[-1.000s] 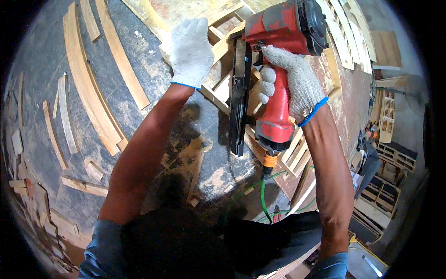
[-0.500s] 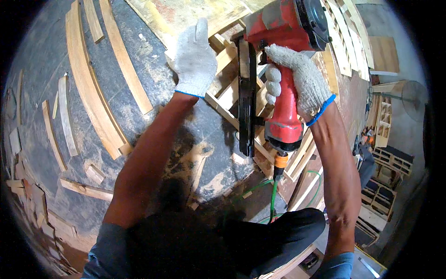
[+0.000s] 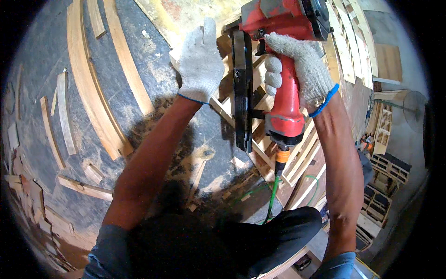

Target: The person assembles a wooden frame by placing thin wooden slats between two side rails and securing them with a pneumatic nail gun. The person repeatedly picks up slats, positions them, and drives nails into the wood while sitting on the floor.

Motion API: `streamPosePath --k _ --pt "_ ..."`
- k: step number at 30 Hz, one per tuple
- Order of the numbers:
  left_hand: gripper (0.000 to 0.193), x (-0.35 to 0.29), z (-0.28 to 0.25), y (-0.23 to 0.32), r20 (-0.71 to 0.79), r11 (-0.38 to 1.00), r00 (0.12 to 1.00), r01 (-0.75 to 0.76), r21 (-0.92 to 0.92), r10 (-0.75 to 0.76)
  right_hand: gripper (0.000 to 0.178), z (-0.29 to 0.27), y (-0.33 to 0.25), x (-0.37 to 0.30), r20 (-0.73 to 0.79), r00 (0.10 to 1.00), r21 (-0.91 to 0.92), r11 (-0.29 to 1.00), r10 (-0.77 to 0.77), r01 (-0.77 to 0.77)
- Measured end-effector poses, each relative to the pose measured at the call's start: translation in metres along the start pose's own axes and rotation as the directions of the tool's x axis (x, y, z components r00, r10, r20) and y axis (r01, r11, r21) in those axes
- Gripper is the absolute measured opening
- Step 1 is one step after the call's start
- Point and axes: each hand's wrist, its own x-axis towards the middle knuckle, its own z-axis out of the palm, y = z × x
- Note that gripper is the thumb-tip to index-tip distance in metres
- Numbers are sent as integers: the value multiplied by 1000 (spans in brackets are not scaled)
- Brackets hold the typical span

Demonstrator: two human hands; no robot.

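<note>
My right hand, in a pale knitted glove with a blue cuff, is wrapped round the handle of a red nail gun. The gun's long black magazine stands to the left of the handle, over a slatted wooden frame. Where the gun's nose meets the wood cannot be made out. My left hand, gloved likewise, lies flat with fingers stretched forward at the frame's left edge, just left of the magazine; its thumb is hidden. An orange fitting joins the handle's base to a green air hose.
Long wooden strips and short offcuts lie on the dusty dark surface at left. A pale wooden panel is at the far side. Slatted wooden pieces and a standing fan are at right.
The nail gun in my right hand has shifted slightly farther away and to the left. My left hand sits slightly farther right, nearer the magazine, still flat.
</note>
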Motion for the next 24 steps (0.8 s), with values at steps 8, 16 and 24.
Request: streamPosePath --k 8,16,24 --pt "74 1 2 -4 53 998 998 -24 57 21 20 -10 -21 8 46 996 -163 984 78 -70" --pt "76 0 6 -3 -44 996 996 -83 25 84 27 3 -27 13 -47 995 -308 947 86 -97" --pt "62 2 -3 0 -87 993 990 -115 -22 113 28 -8 -13 -2 19 1000 -259 966 -4 9"
